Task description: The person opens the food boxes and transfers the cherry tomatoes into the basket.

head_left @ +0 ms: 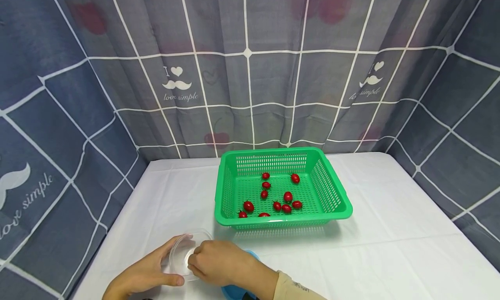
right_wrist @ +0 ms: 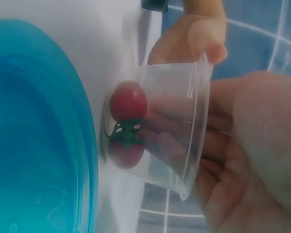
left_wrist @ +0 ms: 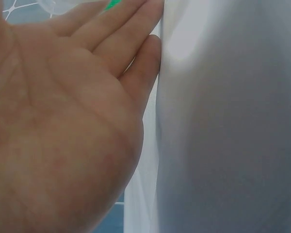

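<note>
My left hand holds a clear plastic container, thumb on the near side and fingers on the far side. In the left wrist view its palm fills much of the picture. Over the container, my right hand reaches in with bent fingers. The right wrist view shows two red cherry tomatoes at the container's bottom, one plain red tomato and one tomato with a green stem. My right fingertips are at these tomatoes, seemingly pinching one; the contact is partly hidden. A blue bowl stands beside the container.
A green plastic basket stands beyond my hands, with several cherry tomatoes spread on its floor. White cloth covers the table. Dark checked curtains hang behind and at both sides.
</note>
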`<state>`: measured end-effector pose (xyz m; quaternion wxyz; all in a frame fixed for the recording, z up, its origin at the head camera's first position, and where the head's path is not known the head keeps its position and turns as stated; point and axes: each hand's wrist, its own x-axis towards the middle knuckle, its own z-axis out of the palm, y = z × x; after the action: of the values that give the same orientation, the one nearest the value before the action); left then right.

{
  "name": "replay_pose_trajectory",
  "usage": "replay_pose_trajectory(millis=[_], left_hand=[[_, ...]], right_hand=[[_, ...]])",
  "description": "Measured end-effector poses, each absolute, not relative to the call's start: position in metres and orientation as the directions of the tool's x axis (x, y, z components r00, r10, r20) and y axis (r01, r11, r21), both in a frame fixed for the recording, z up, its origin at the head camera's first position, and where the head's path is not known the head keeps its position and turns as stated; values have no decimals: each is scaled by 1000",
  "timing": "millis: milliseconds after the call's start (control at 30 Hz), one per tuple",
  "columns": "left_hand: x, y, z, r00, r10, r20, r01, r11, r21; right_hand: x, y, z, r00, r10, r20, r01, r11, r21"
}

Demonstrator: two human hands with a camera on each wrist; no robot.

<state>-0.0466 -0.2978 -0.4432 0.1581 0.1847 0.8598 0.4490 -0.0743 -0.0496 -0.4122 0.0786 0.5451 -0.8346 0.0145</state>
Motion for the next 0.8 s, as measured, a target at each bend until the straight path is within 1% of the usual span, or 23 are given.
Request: replay_pose_trajectory(millis=[267,400,667,800], left_hand=[[-46,-298,-442,-882,450,-141,134,527,839],[-46,-298,-443,-880,455,-137,138,521,842],[-46,-298,-444,-880,461,-114,173,535,827],[-46,-298,-444,-880,459,-118,168,535,828]], right_hand=[[-73,-51,-413,-400,-910,106,-910,409,72],[-73,-52,-414,-398,-913,93,-912,405,64],[-77,-52,-416,-356,-927,115,-932,362,30],[-79,-52,-416,-353,-929,113,-934,356,9]])
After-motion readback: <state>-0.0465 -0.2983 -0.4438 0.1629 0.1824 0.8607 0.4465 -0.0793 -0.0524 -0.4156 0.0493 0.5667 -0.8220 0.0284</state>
